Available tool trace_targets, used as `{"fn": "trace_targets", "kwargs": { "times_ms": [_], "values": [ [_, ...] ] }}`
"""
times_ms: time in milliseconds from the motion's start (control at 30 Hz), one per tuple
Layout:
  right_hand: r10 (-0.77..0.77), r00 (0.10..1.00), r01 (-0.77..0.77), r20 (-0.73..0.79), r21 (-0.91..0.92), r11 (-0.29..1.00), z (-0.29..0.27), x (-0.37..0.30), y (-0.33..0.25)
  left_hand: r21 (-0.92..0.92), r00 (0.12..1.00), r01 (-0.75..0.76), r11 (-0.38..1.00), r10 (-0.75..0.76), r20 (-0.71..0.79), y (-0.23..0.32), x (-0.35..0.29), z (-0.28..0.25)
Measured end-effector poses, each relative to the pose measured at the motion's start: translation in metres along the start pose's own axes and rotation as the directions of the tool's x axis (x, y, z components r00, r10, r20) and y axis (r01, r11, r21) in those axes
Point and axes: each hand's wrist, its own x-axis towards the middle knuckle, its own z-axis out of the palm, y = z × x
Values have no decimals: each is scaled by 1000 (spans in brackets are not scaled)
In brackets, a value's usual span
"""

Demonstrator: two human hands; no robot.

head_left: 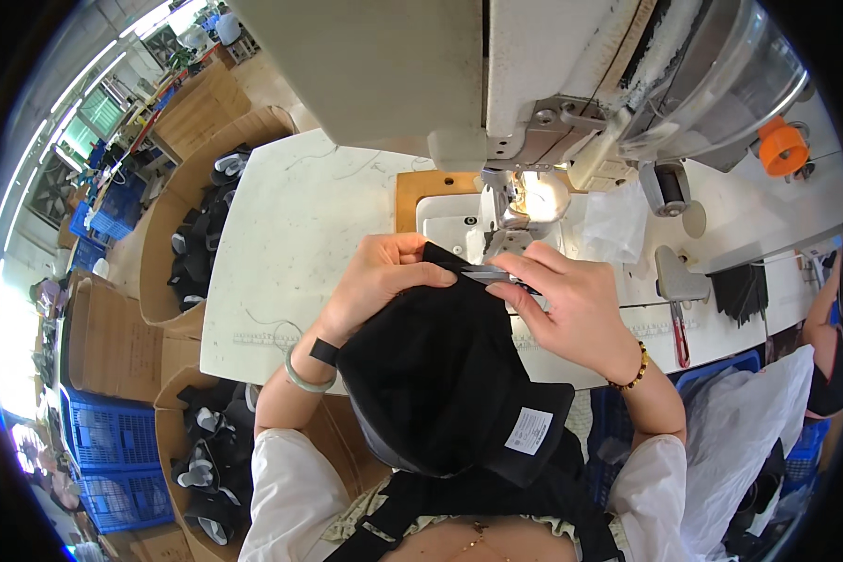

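A black cap (440, 375) hangs from my hands in front of my chest, with a white printed label (529, 431) on its brim. My left hand (379, 281) is closed, pinching the black fabric at the cap's upper edge between thumb and fingers. In my right hand (562, 300) is a small metal pair of thread snips (484, 273), its blades lying against that same edge beside my left thumb. Just beyond both hands is the needle area of a sewing machine (510, 211), lit by a bright lamp.
The machine's large head (375, 66) overhangs the white table (281, 225). Cardboard boxes (164, 244) of black caps stand at the left, near blue crates (112, 431). On the right are a red-handled tool (680, 335), black fabric strips (742, 295), clear plastic sheeting (731, 431) and another person's arm (822, 314).
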Motion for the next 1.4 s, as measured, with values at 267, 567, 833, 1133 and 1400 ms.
{"fn": "trace_targets", "kwargs": {
  "times_ms": [267, 567, 833, 1133, 1400],
  "values": [
    [9, 1000, -10, -21, -17, 1000, 2, 0, 1, 40, 999, -34, 999, 34, -12, -1, -2, -1],
    [124, 992, -95, 16, 740, 666, -2, 3, -13, 82, 1000, 5, 997, -3, -25, -11, 9, -5],
    [195, 840, -535, 506, 715, 450, 21, 14, -26, -289, 993, -58, 956, 25, -116, -24, -6, -32],
    [104, 951, -235, 292, 460, 856, 47, 18, -33, 417, 998, -65, 907, 60, 25, -9, -53, -55],
    [-94, 993, 84, 65, 146, 986, 62, 19, -39, 383, 981, -127, 915, 173, -87, -26, -49, -51]
  ]
}}
